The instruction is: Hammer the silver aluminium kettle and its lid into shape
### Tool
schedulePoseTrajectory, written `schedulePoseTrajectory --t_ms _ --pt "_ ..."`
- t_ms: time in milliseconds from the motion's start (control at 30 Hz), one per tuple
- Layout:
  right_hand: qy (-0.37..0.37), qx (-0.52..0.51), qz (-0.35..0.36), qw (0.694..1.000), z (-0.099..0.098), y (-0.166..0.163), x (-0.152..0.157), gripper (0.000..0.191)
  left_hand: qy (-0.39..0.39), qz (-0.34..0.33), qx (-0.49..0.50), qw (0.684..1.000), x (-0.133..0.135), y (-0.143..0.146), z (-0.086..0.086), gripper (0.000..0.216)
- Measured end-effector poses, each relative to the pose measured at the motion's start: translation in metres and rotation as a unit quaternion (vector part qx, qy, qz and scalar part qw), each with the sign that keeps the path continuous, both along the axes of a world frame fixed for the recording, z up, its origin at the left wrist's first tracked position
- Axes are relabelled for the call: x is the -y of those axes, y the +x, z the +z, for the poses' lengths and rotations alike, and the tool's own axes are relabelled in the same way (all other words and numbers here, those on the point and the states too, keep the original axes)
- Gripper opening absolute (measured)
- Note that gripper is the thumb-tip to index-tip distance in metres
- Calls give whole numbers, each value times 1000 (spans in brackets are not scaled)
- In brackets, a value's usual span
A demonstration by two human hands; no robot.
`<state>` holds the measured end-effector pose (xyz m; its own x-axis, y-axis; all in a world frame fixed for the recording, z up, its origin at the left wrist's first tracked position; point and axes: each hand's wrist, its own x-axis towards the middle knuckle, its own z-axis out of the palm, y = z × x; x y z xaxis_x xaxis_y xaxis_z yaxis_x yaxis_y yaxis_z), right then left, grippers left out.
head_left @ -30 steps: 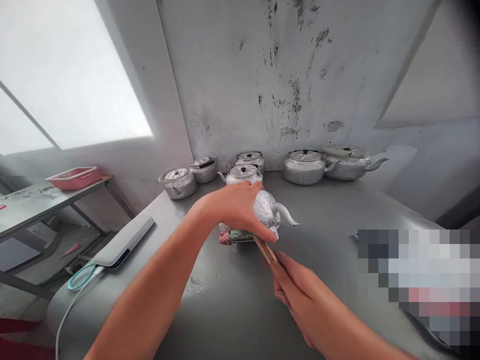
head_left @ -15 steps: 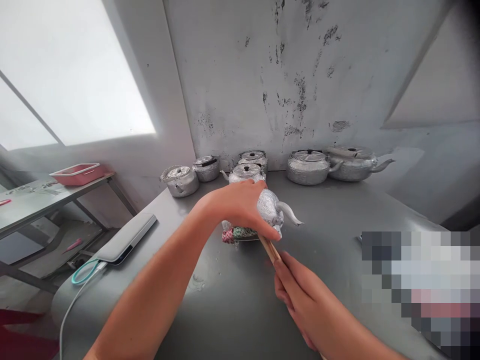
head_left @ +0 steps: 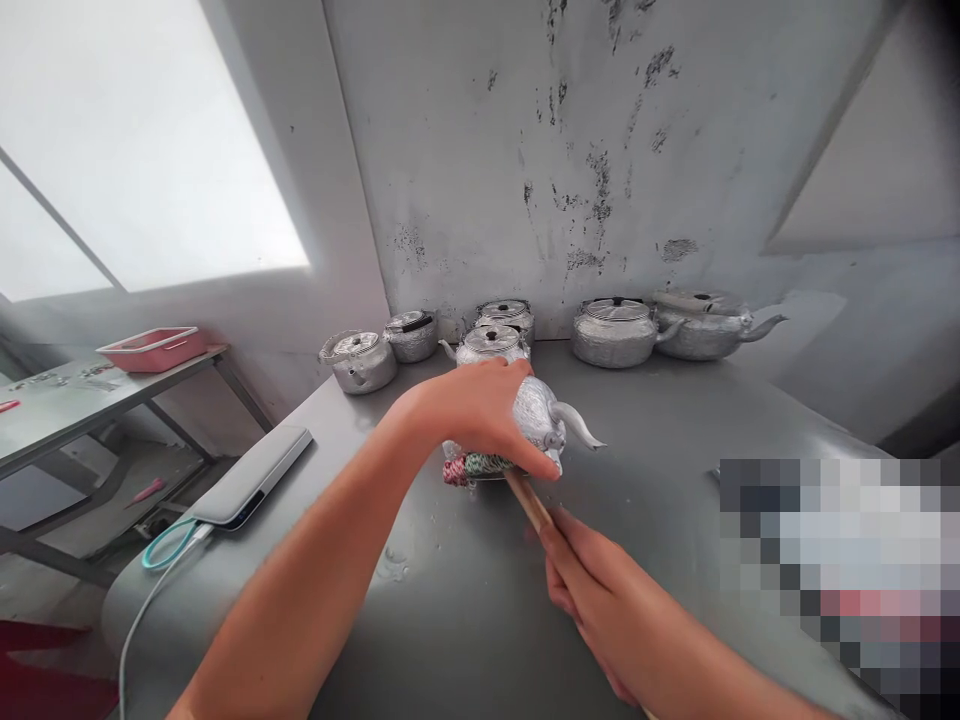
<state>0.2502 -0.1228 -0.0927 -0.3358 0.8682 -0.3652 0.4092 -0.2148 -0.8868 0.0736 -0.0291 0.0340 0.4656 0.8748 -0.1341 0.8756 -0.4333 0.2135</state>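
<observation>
My left hand (head_left: 484, 405) grips a silver kettle (head_left: 535, 412) from above, fingers over its far side and thumb down its near side. The kettle is tilted, its curved spout pointing right. A handle wrapped in pink and green cord (head_left: 482, 466) shows on the near side, below my wrist. In my right hand (head_left: 592, 580) is a wooden stick (head_left: 529, 502), its far end reaching the kettle just under my left thumb. The kettle hides that tip, so I cannot tell whether it goes inside.
Several silver kettles (head_left: 613, 335) stand along the wall at the back of the grey table (head_left: 450, 620). At the left edge lies a power bank (head_left: 255, 478) with a cable (head_left: 150, 610). A pink tray (head_left: 154, 348) sits on a side bench. A blurred-out patch covers the right.
The wooden stick's far end and my right hand have shifted slightly left. My left hand and the kettle look almost unmoved.
</observation>
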Motion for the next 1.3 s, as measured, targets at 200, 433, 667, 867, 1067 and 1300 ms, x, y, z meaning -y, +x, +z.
schedulePoseTrajectory --t_ms 200,433,667,867,1067,1300 --pt "-8 -9 -9 1000 3 -1 -1 36 1 1 2 1000 0 0 -1 112" --pt "-22 -6 -2 1000 2 0 6 38 1 0 -5 1000 0 -1 0 113" --pt "-17 -18 -16 1000 -6 3 6 40 5 -2 -5 1000 0 -1 0 109" --pt "59 7 -33 998 1 4 5 40 4 -2 -7 1000 1 -1 0 111" --pt "83 62 4 995 3 4 3 38 0 -3 11 1000 0 -2 -1 109" --pt "67 48 0 997 10 5 3 35 -2 1 17 1000 -1 -2 -1 110"
